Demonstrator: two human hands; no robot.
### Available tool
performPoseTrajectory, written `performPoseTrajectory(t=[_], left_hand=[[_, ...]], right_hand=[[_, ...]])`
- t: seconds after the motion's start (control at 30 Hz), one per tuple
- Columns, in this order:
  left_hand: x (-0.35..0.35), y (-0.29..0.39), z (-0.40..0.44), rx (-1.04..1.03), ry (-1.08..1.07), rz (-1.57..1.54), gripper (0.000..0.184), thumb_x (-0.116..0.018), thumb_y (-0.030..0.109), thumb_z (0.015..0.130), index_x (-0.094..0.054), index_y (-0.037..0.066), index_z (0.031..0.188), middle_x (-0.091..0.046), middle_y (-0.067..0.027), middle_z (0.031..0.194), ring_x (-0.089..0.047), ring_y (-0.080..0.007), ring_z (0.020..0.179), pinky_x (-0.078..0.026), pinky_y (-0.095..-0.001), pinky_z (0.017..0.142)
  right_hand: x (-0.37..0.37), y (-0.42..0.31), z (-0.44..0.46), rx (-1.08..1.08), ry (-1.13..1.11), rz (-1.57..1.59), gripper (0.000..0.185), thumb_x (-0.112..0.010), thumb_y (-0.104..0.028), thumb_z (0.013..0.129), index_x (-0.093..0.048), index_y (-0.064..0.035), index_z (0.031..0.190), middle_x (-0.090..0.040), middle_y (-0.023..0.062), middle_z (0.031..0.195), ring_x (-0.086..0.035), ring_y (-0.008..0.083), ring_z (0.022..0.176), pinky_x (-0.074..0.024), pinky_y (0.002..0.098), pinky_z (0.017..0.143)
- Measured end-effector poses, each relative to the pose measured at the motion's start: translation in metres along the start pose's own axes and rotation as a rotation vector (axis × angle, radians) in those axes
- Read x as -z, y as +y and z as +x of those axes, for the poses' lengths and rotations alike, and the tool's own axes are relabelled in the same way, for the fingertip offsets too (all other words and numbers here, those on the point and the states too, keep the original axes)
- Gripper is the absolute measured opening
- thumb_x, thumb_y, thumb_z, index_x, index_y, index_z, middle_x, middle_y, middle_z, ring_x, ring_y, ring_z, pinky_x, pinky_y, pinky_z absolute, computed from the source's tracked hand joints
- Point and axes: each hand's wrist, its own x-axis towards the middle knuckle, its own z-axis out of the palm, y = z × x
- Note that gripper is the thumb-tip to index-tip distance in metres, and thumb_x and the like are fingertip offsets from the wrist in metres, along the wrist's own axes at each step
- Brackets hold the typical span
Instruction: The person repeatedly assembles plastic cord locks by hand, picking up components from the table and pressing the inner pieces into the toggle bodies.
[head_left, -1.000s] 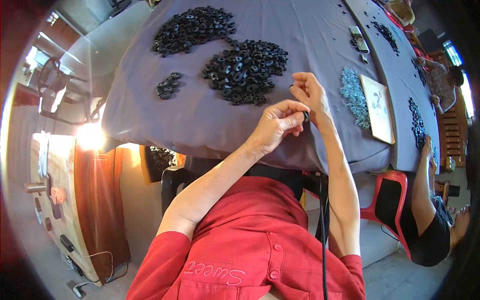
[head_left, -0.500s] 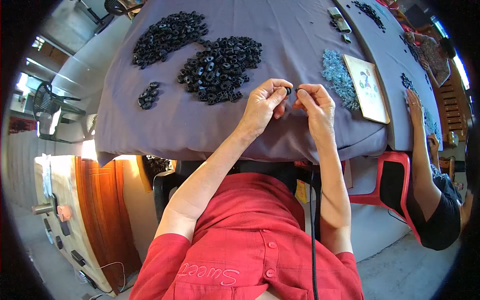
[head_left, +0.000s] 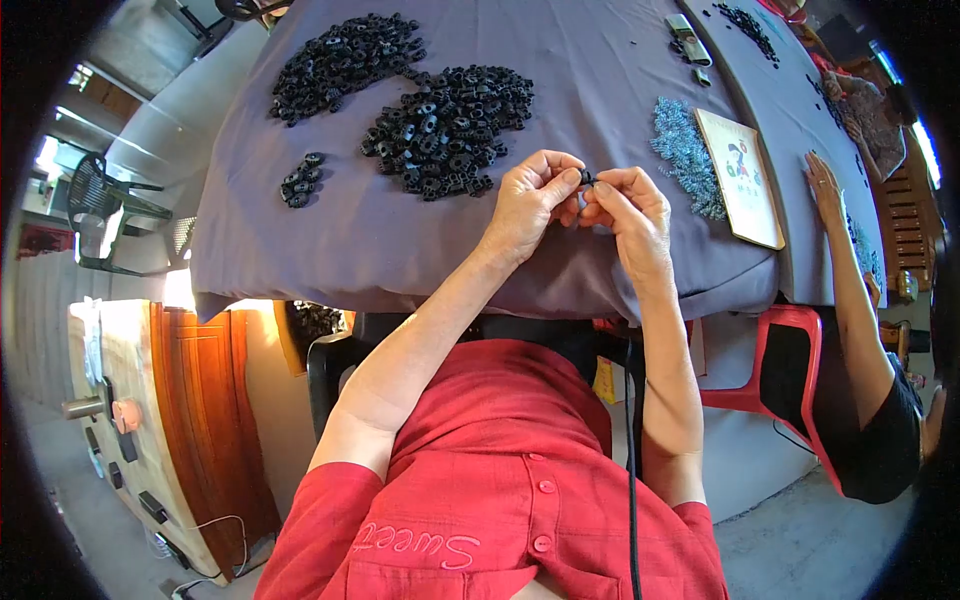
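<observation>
My left hand (head_left: pixel 532 200) is closed in a pinch on a small black plastic piece (head_left: pixel 587 177) above the front of the cloth-covered table. Thumb and fingertips of my right hand (head_left: pixel 636 208) are pressed together against the same spot, gripping a tiny part whose shape is mostly hidden. The fingertips of both hands meet there. Beyond my left hand lies a big pile of black plastic pieces with holes (head_left: pixel 450 130). To the right of my right hand spreads a heap of small blue-grey parts (head_left: pixel 688 155), partly beside a pale printed board (head_left: pixel 742 180).
A second black pile (head_left: pixel 345 65) lies farther back, and a small cluster (head_left: pixel 302 181) sits at left. A metallic box (head_left: pixel 687 40) is at the back right. At an adjoining table, a co-worker's hand (head_left: pixel 826 190) rests near a red chair (head_left: pixel 765 350).
My right hand has moved left, so its fingertips now meet those of my left hand at the black piece. The co-worker's arm has shifted slightly.
</observation>
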Motion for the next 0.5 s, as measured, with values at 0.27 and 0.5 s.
performPoseTrajectory(t=[0.27,0.5], left_hand=[[-0.0007,0.0011,-0.0002,0.023,0.031,0.011,0.012,-0.053,0.012,0.091,-0.060,0.005,0.098,-0.056,-0.0006,0.070,-0.049,-0.0071,0.057,-0.041,-0.0206,0.052],[0.0005,0.0005,0.0005,0.049,0.055,0.006,0.015,-0.055,0.014,0.090,-0.059,0.002,0.098,-0.058,-0.0027,0.070,-0.050,-0.0079,0.054,-0.040,-0.0206,0.049]], right_hand=[[0.0010,0.0011,0.0003,-0.002,-0.033,-0.055,0.010,-0.059,-0.005,0.084,-0.057,0.0016,0.092,-0.063,0.0076,0.077,-0.061,0.0117,0.066,-0.0525,0.0257,0.061],[-0.0003,0.0049,0.0017,0.004,-0.030,-0.058,0.009,-0.060,-0.004,0.084,-0.057,0.0017,0.090,-0.063,0.0075,0.076,-0.058,0.0108,0.062,-0.0510,0.0247,0.059]])
